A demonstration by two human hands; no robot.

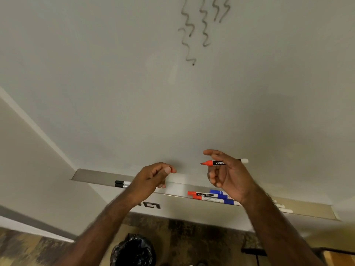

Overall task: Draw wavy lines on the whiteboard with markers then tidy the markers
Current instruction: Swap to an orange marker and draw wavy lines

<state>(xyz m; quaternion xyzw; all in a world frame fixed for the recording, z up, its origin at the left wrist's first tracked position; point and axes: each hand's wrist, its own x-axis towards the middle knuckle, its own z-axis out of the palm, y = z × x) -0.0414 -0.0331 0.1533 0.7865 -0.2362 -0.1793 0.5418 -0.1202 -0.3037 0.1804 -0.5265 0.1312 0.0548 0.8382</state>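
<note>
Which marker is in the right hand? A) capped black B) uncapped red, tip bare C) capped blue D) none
B: the right hand holds the red marker with its tip exposed, while the left hand pinches what looks like its red cap.

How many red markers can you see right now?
3: an uncapped red marker held in the right hand, and two capped red markers on the tray. The hands may hide more.
</note>
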